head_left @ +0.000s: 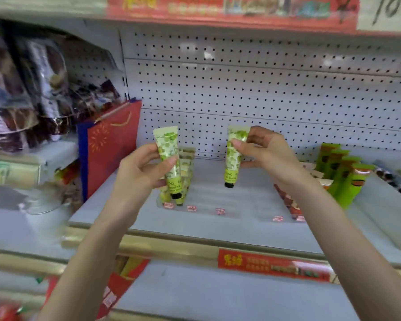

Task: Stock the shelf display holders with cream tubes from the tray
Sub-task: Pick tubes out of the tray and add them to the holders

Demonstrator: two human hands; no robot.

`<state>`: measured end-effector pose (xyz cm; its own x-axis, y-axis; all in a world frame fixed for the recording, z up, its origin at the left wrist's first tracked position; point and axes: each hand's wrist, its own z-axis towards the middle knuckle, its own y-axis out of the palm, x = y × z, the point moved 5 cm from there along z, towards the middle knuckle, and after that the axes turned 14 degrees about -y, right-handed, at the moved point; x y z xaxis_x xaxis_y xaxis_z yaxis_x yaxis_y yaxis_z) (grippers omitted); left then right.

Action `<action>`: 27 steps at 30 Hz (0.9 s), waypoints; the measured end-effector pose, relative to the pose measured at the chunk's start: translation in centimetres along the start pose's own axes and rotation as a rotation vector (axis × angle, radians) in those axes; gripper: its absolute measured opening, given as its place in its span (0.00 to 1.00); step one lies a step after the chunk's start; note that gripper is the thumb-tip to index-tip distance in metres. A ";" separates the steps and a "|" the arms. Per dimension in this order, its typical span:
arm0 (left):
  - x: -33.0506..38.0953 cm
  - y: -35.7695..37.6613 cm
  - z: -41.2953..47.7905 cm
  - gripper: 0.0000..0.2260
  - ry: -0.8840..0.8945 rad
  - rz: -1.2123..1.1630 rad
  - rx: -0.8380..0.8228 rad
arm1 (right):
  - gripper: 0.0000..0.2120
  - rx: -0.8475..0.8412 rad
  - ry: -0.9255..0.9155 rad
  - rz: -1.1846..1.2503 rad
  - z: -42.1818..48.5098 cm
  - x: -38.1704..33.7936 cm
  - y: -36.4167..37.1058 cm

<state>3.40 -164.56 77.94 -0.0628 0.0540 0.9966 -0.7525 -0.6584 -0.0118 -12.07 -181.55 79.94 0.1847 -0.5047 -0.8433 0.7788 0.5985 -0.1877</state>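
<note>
Left hand [144,172]: wrapped round the left tube [168,154], thumb across the front, fingers behind. A firm grip.
Right hand [266,154]: pinching the right tube [234,158] near its crimped top, thumb and fingertips closed on it.
Tubes: both pale green with a leaf print, both up in the air over the shelf [195,230], well apart from each other.
Long axis: close to upright on both, black caps down, crimped ends up; tops leaning slightly outward, away from each other.
Display holder [208,200]: clear and low on the shelf, lying below and beyond both caps, small red price tags along its front edge.
Stocked row [187,165]: matching tubes standing cap-down in the left lane, right behind the left tube.
Key relation: left tube lined up over that part-filled left lane, left hand plainly the nearer one there; right tube over the bare middle of the holder, right hand nearer those lanes.
Next move, at a guess: straight down, caps first, very little turning needed.
Tray: not in view.
Neighbours: darker green tubes [340,179] off to the right, red gift bag [112,144] to the left, pegboard [264,89] behind.
</note>
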 end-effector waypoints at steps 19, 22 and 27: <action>-1.2 2.4 6.7 0.08 0.028 -0.041 -0.054 | 0.04 0.058 0.098 -0.034 6.0 12.8 0.2; -1.1 2.7 7.4 0.10 0.034 -0.023 -0.069 | 0.06 0.059 0.101 -0.048 6.2 13.4 0.0; -0.4 2.6 8.4 0.06 0.021 -0.061 -0.113 | 0.05 0.072 0.120 -0.082 6.2 13.8 0.5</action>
<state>6.99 -172.62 78.23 -0.0275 0.1077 0.9938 -0.8245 -0.5646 0.0384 -5.36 -192.09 71.30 0.0488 -0.4696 -0.8815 0.8300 0.5101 -0.2258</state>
